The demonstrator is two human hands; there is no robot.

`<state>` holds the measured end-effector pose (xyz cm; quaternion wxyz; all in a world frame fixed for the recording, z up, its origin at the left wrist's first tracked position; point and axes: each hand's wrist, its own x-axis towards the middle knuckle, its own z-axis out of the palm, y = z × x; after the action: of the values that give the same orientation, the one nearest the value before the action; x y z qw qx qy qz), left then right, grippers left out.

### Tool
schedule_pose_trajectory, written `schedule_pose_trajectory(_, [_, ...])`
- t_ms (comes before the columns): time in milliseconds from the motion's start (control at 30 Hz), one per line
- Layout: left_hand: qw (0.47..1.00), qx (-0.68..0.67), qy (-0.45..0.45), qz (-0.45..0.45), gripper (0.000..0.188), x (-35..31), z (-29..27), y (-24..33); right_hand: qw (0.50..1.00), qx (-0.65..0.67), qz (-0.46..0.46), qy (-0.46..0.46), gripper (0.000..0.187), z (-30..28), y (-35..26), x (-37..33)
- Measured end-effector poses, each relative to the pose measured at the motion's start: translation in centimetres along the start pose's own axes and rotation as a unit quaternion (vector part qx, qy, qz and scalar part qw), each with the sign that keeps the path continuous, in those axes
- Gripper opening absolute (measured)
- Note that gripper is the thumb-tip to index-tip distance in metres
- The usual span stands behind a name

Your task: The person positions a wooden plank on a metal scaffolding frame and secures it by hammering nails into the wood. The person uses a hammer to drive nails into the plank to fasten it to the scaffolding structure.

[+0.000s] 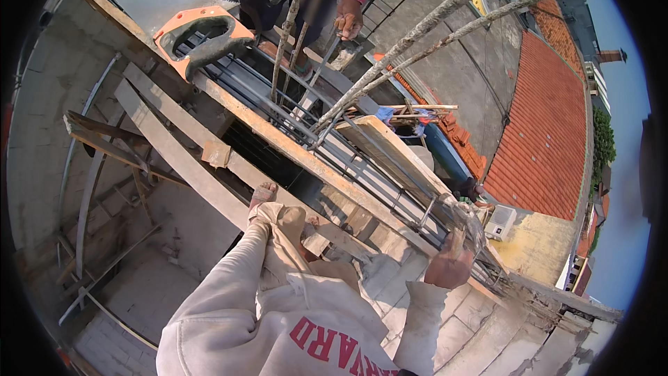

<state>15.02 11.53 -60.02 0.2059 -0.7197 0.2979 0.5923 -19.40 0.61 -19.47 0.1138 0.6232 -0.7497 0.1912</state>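
the pale grey sweatshirt [278, 320] with red lettering fills the bottom, nearest the lens. to its left, the left hand [263, 196] rests on a slanted wooden plank [181, 157], its fingers mostly hidden behind the cuff, so their spread cannot be told. further right, the right hand [451, 264] curls closed around a bundle of steel rebar [456, 219], which passes through the fist and runs up-left along the wooden formwork board [306, 160].

My right hand [449, 264] grips a bundle of thin grey wire [465, 219] — looped, shiny, lying on the rebar cage [362, 160] w/ long rusty bars running diagonally btw wooden planks — near the wall top.
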Motion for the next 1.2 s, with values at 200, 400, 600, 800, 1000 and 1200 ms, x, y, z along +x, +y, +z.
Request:
schedule_pose_trajectory(200, [1.000, -0.012, -0.005, 0.003, 0.061, -0.7, 0.5, 1.1, 0.999, 0.004, -0.047, 0.016, 0.015, 0.4, 1.3, -0.2])
schedule_pose_trajectory(400, [0.999, -0.022, -0.024, 0.000, 0.062, -1.9, 1.3, 1.7, 0.999, 0.028, -0.032, -0.008, 0.014, 0.0, 0.2, -0.2])
schedule_pose_trajectory(600, [1.000, -0.007, -0.026, -0.004, 0.064, -2.8, 1.1, 1.9, 0.999, 0.050, -0.021, -0.004, 0.015, -0.7, -0.7, 0.2])
schedule_pose_trajectory(800, [1.000, 0.010, -0.024, -0.016, 0.066, -3.7, 0.7, 2.0, 0.998, 0.057, -0.032, 0.005, 0.017, -0.5, -0.3, 0.2])
schedule_pose_trajectory(1000, [0.997, 0.023, 0.063, 0.045, 0.065, -3.9, 0.7, 0.7, 0.999, 0.044, -0.015, -0.026, 0.018, -1.1, 0.2, 0.0])
schedule_pose_trajectory(1200, [0.981, 0.062, 0.160, 0.085, 0.043, 13.8, 7.7, -10.5, 0.996, 0.056, -0.054, -0.046, 0.025, -1.2, 0.1, 1.3])
